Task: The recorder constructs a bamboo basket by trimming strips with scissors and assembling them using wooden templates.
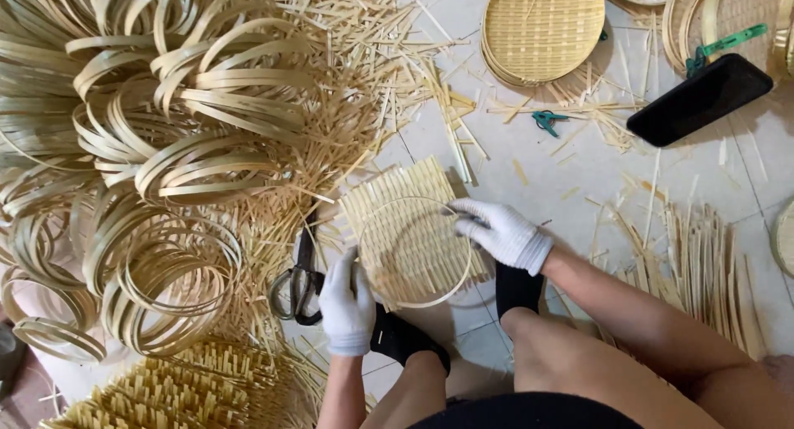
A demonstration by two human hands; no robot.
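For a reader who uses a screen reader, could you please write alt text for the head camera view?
Seen from above, a person's gloved left hand and right hand press a round bamboo hoop onto a woven bamboo mat on a tiled floor. Scissors lie beside the left hand, with piled bamboo rings further left and finished round trays beyond.

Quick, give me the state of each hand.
Left hand: closed on the hoop and woven mat.
Right hand: closed on the hoop's far rim.
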